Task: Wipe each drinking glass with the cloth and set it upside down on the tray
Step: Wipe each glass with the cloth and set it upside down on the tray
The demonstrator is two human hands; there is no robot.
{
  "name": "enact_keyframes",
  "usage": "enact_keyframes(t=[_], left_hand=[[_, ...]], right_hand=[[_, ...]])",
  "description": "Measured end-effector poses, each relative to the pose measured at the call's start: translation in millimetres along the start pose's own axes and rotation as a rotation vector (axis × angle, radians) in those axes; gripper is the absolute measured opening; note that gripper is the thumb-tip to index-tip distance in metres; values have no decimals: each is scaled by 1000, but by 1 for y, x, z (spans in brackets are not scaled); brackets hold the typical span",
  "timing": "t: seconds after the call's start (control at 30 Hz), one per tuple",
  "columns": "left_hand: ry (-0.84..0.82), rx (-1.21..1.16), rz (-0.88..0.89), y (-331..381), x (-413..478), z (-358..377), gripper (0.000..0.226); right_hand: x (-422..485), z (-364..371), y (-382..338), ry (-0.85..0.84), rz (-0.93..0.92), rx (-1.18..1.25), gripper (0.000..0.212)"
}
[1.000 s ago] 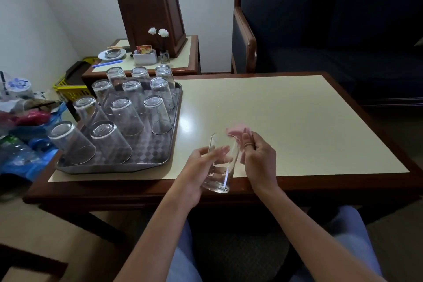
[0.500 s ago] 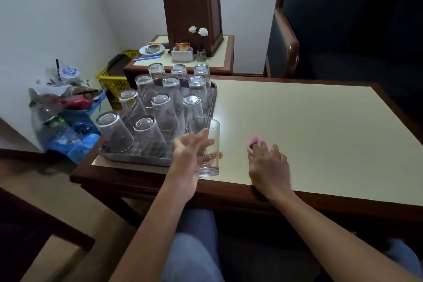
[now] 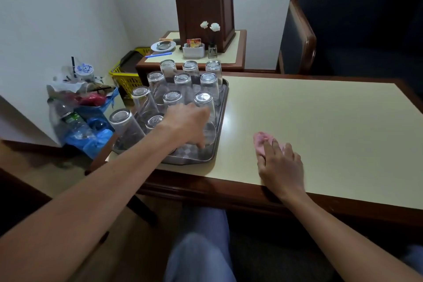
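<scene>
The left hand (image 3: 190,121) is wrapped around a glass (image 3: 209,133) at the near right corner of the tray (image 3: 219,142), which carries many upturned glasses, while the right hand (image 3: 281,165) rests flat on the pink cloth (image 3: 261,142) on the counter (image 3: 320,126), so the task looks nearly done.

Dim, soft indoor light, wide-angle view.
Glare streaks the table (image 3: 320,126) beside the tray (image 3: 223,107); edges bow, left hand (image 3: 187,121) slightly blurred.
</scene>
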State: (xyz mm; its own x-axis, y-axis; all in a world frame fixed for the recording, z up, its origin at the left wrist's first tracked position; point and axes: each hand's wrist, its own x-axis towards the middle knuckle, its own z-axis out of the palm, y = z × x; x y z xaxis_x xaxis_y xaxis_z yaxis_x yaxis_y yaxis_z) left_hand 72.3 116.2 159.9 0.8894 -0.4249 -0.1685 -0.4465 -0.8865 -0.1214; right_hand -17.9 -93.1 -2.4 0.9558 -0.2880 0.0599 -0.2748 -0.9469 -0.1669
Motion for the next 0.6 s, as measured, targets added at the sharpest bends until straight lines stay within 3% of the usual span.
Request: enact_keyframes(t=[0.17, 0.3, 0.4, 0.6], left_hand=[[-87, 351, 121, 7, 14, 2, 41], [-184, 474, 186, 20, 20, 7, 48], [-175, 504, 246, 28, 28, 12, 36], [-173, 487, 298, 24, 39, 10, 57]], right_hand=[[-2, -2, 0, -14, 11, 5, 53], [-1, -1, 1, -10, 14, 5, 52], [-1, -2, 0, -11, 13, 3, 52], [-1, -1, 1, -21, 21, 14, 53]])
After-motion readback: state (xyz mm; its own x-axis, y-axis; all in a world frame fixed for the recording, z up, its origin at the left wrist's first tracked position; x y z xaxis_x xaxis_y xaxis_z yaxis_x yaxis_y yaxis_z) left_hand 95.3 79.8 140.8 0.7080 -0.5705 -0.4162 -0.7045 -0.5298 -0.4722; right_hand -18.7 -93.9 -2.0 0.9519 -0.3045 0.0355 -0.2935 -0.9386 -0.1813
